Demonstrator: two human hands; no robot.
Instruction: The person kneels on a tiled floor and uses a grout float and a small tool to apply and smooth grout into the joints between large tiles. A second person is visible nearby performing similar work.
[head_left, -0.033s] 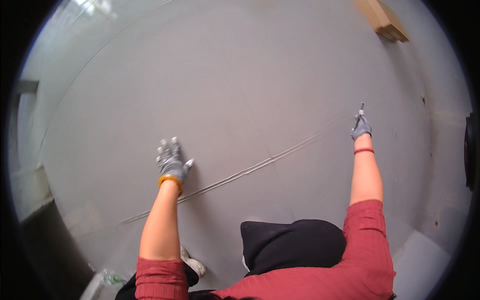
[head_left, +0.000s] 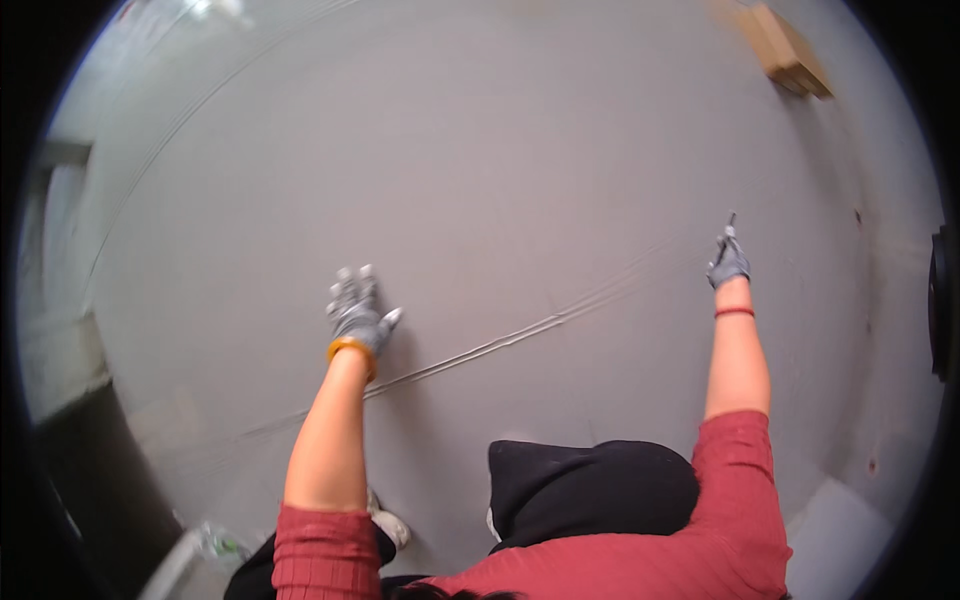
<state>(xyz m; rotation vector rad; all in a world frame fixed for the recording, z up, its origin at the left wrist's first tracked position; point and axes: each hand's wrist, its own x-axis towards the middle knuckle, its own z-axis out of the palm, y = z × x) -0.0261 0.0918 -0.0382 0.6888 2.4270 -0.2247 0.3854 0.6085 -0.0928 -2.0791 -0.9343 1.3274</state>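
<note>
My left hand [head_left: 358, 308], in a grey work glove, has its fingers spread over a wide grey sheet-like surface [head_left: 480, 180]. Whether its palm presses down cannot be made out. Several raised creases [head_left: 500, 342] run across the sheet from beside the left wrist up toward the right. Far to the right, my right hand [head_left: 729, 260], also gloved, is closed around a thin dark pen-like tool [head_left: 732, 219], its tip pointing away from me. The tool is too small and blurred to name its exact kind.
A brown cardboard box [head_left: 790, 60] sits at the far right. A dark block-like shape [head_left: 105, 480] stands at the lower left, with crumpled clear plastic [head_left: 222, 542] close by. My black-clad knee [head_left: 595, 490] is at the lower middle, and a pale shoe [head_left: 392, 525] shows behind my left arm.
The whole view has shifted slightly, with the box now lower and farther right in the picture. Both hands appear a little farther right; their grips look the same.
</note>
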